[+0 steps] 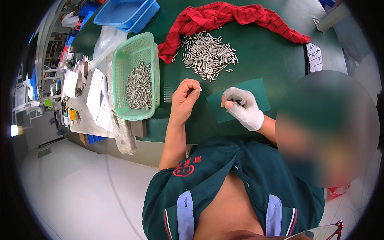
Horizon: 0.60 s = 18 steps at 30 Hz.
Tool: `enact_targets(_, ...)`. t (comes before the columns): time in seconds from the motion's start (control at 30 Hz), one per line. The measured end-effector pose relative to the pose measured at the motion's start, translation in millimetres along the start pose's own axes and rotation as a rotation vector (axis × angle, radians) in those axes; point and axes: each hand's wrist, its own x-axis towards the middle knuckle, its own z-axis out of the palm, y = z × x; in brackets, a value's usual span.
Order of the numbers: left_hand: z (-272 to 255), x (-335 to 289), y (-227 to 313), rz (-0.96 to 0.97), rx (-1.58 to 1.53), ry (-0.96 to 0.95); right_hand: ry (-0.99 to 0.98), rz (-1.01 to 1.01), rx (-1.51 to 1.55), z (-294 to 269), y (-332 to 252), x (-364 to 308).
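My left hand (186,99) is bare and raised over the table edge, thumb and forefinger pinching a small metal pin (201,90) whose pale end shows. To its right, my right hand (246,110) wears a white glove that leaves some fingertips bare. Its fingers curl round several short metal pins (240,102), partly hidden in the palm. Beneath that hand lies a flat green sheet (258,95). Beyond both hands, a loose pile of short silvery metal pins (209,56) spreads on the dark green table (264,56).
Left of my hands stands a light green plastic basket (120,76) with many similar pins in it. A red checked cloth (236,13) curves behind the pile. Blue trays (124,14) sit at the far left, a phone-like object (314,58) at the right edge. White papers (99,96) lie beyond the basket.
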Motion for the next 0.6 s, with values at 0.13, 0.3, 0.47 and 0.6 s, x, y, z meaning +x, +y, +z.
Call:
enact_targets(0.13,13,-7,4,-0.038,0.215,0.033,0.132,-0.007,0.183,-2,5,6)
enact_targets(0.3,37,-26,0,0.016,0.747,0.065,0.113,-0.108,0.388,-4,-8,18)
enact_targets(0.47,48,-30,-8,0.165,0.959,0.054,-0.003,-0.11,0.571,-2,-15,26)
enact_targets(0.6,51,-30,-8,0.193,0.956,0.069,0.135,-0.102,0.598,5,-5,31)
